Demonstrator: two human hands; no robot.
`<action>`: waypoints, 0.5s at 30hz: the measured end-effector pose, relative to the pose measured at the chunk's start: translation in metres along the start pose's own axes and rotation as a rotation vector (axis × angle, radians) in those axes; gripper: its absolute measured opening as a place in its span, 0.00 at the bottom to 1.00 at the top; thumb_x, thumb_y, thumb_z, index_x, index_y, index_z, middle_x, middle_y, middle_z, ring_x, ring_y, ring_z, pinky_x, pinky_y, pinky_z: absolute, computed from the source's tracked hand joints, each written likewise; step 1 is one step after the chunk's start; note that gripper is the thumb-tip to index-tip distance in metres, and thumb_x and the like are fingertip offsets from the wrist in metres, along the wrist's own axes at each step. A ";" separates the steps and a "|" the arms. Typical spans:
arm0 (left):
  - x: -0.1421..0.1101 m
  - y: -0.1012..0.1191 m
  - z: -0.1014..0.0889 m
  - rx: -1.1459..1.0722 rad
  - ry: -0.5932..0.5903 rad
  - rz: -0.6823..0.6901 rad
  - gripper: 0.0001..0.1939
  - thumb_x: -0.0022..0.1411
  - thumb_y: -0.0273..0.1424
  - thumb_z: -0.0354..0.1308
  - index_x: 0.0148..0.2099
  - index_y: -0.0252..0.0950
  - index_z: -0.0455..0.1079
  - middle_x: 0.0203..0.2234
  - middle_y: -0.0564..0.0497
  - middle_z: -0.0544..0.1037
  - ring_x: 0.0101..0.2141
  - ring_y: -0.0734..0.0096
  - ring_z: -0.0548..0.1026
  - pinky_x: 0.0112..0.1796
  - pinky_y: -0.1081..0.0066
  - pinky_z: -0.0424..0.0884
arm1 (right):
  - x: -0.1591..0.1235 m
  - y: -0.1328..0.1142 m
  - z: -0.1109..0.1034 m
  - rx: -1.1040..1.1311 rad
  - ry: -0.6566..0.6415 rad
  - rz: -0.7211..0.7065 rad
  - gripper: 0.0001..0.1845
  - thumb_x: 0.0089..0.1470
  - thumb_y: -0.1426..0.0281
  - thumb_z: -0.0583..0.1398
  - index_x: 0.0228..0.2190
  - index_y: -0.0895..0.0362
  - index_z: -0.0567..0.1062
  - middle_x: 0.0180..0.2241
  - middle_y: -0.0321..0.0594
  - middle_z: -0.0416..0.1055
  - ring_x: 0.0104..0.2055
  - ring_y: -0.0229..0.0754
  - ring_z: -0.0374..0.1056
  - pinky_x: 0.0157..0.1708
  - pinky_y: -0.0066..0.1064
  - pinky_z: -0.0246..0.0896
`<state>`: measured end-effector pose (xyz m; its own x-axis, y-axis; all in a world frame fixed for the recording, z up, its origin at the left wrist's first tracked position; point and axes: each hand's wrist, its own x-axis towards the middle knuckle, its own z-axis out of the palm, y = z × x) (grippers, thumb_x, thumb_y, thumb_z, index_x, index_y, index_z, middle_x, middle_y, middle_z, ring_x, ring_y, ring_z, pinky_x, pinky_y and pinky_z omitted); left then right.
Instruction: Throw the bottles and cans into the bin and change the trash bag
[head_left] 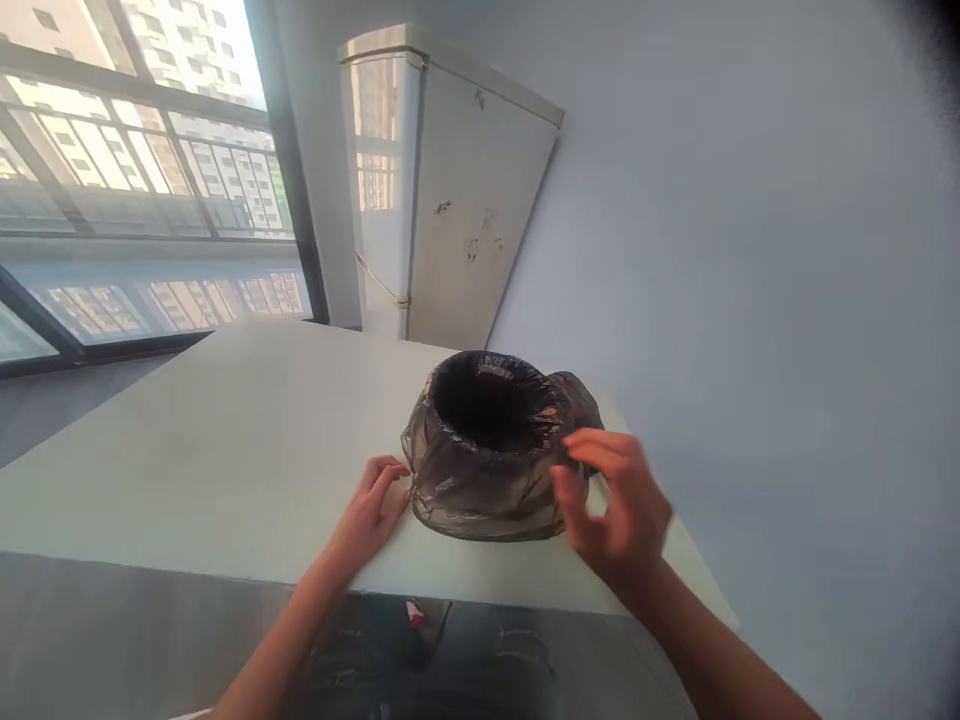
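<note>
A black plastic garbage bag (487,500) lines a round trash can, its upper part folded out over the rim and hanging loose down the outside. The can's own wall is mostly hidden by the thin film, and the inside is dark. At the lower left edge of the bag, my left hand (377,505) has its thumb and fingertips closed on the film. My right hand (619,495), slightly blurred, is beside the right side of the rim with thumb and fingers apart. Behind it, a puffed-out fold of the bag bulges to the right.
The can stands on a white table (247,450), near its right side, close to a plain wall (735,300). Beyond the table is a white refrigerator (480,190) with worn marks. Glass sliding doors (142,200) are on the left. A shoe (415,613) shows below the front edge.
</note>
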<state>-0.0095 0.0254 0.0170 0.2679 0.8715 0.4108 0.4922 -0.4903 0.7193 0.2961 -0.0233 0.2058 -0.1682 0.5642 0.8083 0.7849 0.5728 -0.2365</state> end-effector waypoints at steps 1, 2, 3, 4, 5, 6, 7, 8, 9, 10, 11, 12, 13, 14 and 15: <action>0.000 -0.001 0.001 0.010 0.000 -0.004 0.11 0.73 0.30 0.52 0.56 0.41 0.66 0.54 0.43 0.69 0.55 0.59 0.73 0.56 0.57 0.72 | -0.012 0.016 -0.003 -0.060 0.117 0.130 0.04 0.69 0.66 0.55 0.39 0.51 0.69 0.40 0.45 0.73 0.43 0.51 0.72 0.45 0.44 0.68; 0.001 -0.003 0.002 0.019 -0.006 -0.008 0.13 0.72 0.29 0.52 0.57 0.41 0.65 0.55 0.43 0.69 0.55 0.58 0.72 0.56 0.57 0.72 | -0.024 0.037 -0.006 -0.140 0.181 0.279 0.09 0.70 0.65 0.53 0.35 0.51 0.67 0.37 0.45 0.72 0.40 0.51 0.71 0.44 0.43 0.67; 0.001 -0.004 0.002 0.026 -0.014 -0.012 0.15 0.71 0.28 0.53 0.58 0.41 0.64 0.56 0.42 0.68 0.56 0.58 0.72 0.56 0.57 0.72 | -0.035 0.062 -0.008 -0.229 0.149 0.413 0.12 0.70 0.64 0.51 0.33 0.51 0.66 0.36 0.45 0.71 0.40 0.51 0.70 0.45 0.44 0.67; 0.002 -0.005 0.003 0.032 -0.018 -0.017 0.17 0.70 0.28 0.53 0.59 0.41 0.64 0.57 0.42 0.68 0.55 0.58 0.73 0.55 0.57 0.73 | -0.045 0.088 -0.009 -0.308 0.089 0.513 0.12 0.68 0.62 0.50 0.33 0.52 0.66 0.36 0.46 0.71 0.42 0.53 0.69 0.47 0.45 0.66; 0.004 -0.005 0.003 0.038 -0.012 -0.025 0.19 0.69 0.28 0.54 0.60 0.41 0.63 0.57 0.42 0.68 0.54 0.58 0.73 0.54 0.58 0.73 | -0.055 0.114 -0.008 -0.365 0.036 0.587 0.12 0.66 0.59 0.52 0.35 0.53 0.67 0.39 0.48 0.72 0.45 0.56 0.69 0.49 0.47 0.66; 0.005 -0.004 0.003 0.045 0.009 -0.036 0.20 0.68 0.28 0.55 0.61 0.41 0.63 0.57 0.42 0.69 0.53 0.59 0.74 0.52 0.58 0.74 | -0.065 0.138 -0.007 -0.409 -0.027 0.654 0.15 0.63 0.56 0.55 0.41 0.55 0.69 0.45 0.54 0.72 0.51 0.60 0.67 0.53 0.50 0.64; 0.006 -0.003 0.002 0.054 0.045 -0.052 0.21 0.67 0.28 0.55 0.61 0.41 0.63 0.55 0.43 0.70 0.51 0.59 0.75 0.50 0.59 0.75 | -0.075 0.158 -0.004 -0.451 -0.093 0.719 0.22 0.62 0.54 0.57 0.47 0.59 0.69 0.51 0.60 0.71 0.57 0.65 0.65 0.56 0.53 0.63; 0.007 -0.002 0.002 0.065 0.092 -0.076 0.20 0.67 0.29 0.55 0.60 0.40 0.64 0.54 0.43 0.71 0.48 0.59 0.76 0.49 0.59 0.75 | -0.084 0.174 -0.001 -0.470 -0.166 0.778 0.28 0.60 0.52 0.59 0.52 0.61 0.68 0.56 0.64 0.69 0.60 0.68 0.62 0.57 0.55 0.62; 0.007 -0.001 0.001 0.081 0.148 -0.107 0.18 0.67 0.30 0.55 0.59 0.40 0.65 0.52 0.43 0.72 0.46 0.60 0.76 0.48 0.59 0.75 | -0.093 0.186 0.004 -0.475 -0.237 0.831 0.33 0.60 0.51 0.60 0.55 0.63 0.66 0.59 0.66 0.66 0.63 0.70 0.60 0.58 0.55 0.61; 0.005 0.001 0.001 0.096 0.201 -0.147 0.16 0.68 0.31 0.54 0.57 0.40 0.67 0.51 0.44 0.73 0.45 0.60 0.76 0.48 0.58 0.75 | -0.101 0.193 0.009 -0.464 -0.303 0.884 0.36 0.60 0.50 0.61 0.57 0.64 0.65 0.60 0.67 0.65 0.64 0.70 0.59 0.58 0.55 0.61; 0.003 0.002 0.002 0.106 0.242 -0.194 0.15 0.69 0.33 0.53 0.56 0.40 0.67 0.51 0.44 0.74 0.44 0.59 0.77 0.48 0.57 0.75 | -0.109 0.197 0.015 -0.437 -0.357 0.933 0.36 0.60 0.50 0.61 0.58 0.64 0.65 0.59 0.68 0.66 0.64 0.70 0.60 0.57 0.54 0.62; 0.000 0.004 0.004 0.102 0.259 -0.246 0.15 0.70 0.34 0.53 0.57 0.41 0.67 0.50 0.44 0.75 0.44 0.59 0.77 0.49 0.56 0.74 | -0.115 0.200 0.020 -0.403 -0.393 0.979 0.34 0.62 0.51 0.61 0.57 0.64 0.66 0.57 0.68 0.68 0.62 0.70 0.63 0.56 0.53 0.63; -0.004 0.005 0.007 0.082 0.247 -0.295 0.16 0.69 0.35 0.54 0.58 0.41 0.67 0.50 0.44 0.76 0.44 0.57 0.78 0.50 0.55 0.74 | -0.121 0.201 0.024 -0.369 -0.412 1.019 0.31 0.63 0.52 0.60 0.55 0.64 0.67 0.53 0.69 0.71 0.59 0.70 0.67 0.53 0.52 0.64; -0.009 0.006 0.011 0.046 0.215 -0.335 0.19 0.68 0.36 0.57 0.59 0.41 0.66 0.50 0.44 0.77 0.45 0.56 0.78 0.50 0.54 0.75 | -0.125 0.202 0.028 -0.336 -0.419 1.052 0.27 0.65 0.53 0.58 0.52 0.64 0.69 0.49 0.68 0.73 0.55 0.69 0.70 0.51 0.52 0.65; -0.013 0.008 0.016 0.011 0.172 -0.357 0.22 0.65 0.37 0.60 0.60 0.41 0.65 0.49 0.43 0.78 0.47 0.53 0.79 0.51 0.52 0.75 | -0.129 0.203 0.030 -0.302 -0.414 1.073 0.23 0.66 0.55 0.57 0.48 0.63 0.71 0.44 0.67 0.75 0.51 0.68 0.73 0.49 0.51 0.66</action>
<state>0.0042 0.0108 0.0085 -0.0642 0.9723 0.2248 0.5386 -0.1559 0.8280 0.4595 0.0382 0.0372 0.5245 0.8510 0.0254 0.7416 -0.4420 -0.5047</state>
